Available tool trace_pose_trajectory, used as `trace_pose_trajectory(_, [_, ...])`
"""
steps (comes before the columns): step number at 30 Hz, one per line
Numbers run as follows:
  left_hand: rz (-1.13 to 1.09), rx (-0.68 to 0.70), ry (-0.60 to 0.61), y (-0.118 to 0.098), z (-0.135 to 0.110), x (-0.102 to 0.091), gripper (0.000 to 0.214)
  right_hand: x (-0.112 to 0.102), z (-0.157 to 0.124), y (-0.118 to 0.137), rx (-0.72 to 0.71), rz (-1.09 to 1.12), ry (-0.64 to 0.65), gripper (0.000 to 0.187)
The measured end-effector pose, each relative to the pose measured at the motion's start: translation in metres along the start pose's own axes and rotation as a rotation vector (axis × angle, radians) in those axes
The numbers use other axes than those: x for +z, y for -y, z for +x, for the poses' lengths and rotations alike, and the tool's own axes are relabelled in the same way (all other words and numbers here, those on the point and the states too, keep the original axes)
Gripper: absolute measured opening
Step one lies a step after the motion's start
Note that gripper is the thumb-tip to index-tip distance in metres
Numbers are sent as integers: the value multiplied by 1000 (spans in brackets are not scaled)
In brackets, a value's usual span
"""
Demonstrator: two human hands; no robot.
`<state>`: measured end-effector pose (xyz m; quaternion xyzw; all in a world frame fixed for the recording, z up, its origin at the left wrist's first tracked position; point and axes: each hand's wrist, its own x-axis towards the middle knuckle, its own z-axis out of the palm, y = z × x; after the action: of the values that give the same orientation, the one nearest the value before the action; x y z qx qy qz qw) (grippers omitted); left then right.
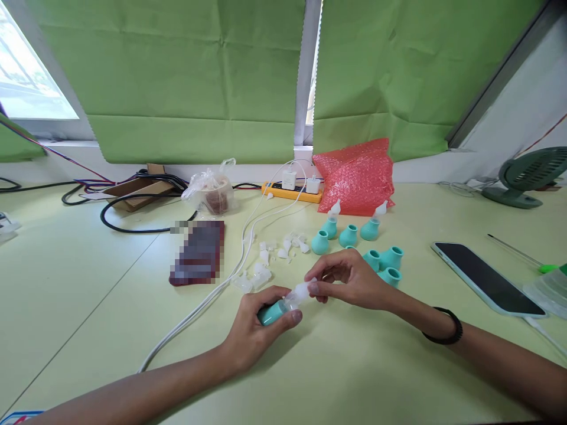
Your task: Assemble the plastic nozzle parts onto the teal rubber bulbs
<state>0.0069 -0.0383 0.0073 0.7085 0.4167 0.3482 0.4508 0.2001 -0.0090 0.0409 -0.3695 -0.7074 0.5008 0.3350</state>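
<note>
My left hand (257, 324) is closed around a teal rubber bulb (271, 313) low in the middle of the pale green table (88, 283). My right hand (349, 278) pinches the clear plastic tip (300, 291) that sticks out of the bulb's mouth. Just behind my right hand lie several loose teal bulbs (385, 265). Two more bulbs with clear tips fitted (371, 226) stand upright farther back. A small pile of loose clear tips (274, 254) lies to the left of them.
A phone (485, 277) lies face up at the right, a dark red wallet (199, 254) at the left. White cables (230, 277) run to a yellow power strip (292, 192). Red bubble wrap (357, 177), a plastic bag (212, 192) and a fan (525, 177) stand at the back.
</note>
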Motion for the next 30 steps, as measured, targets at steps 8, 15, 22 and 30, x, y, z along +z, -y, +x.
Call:
trace_pose_trajectory(8, [76,24,-14,1,0,2,27,1,1,-1,-15,-112,94,21])
trace_pose_trajectory(15, [112,21,-23,1,1,3,31,1,2,-8,-3,-54,36,17])
trace_pose_trajectory(22, [151,22,-49,1,1,4,28,2,2,-6,18,2,37,11])
trace_pose_trajectory(30, [179,27,-20,0,2,4,25,4,6,-13,77,212,11,12])
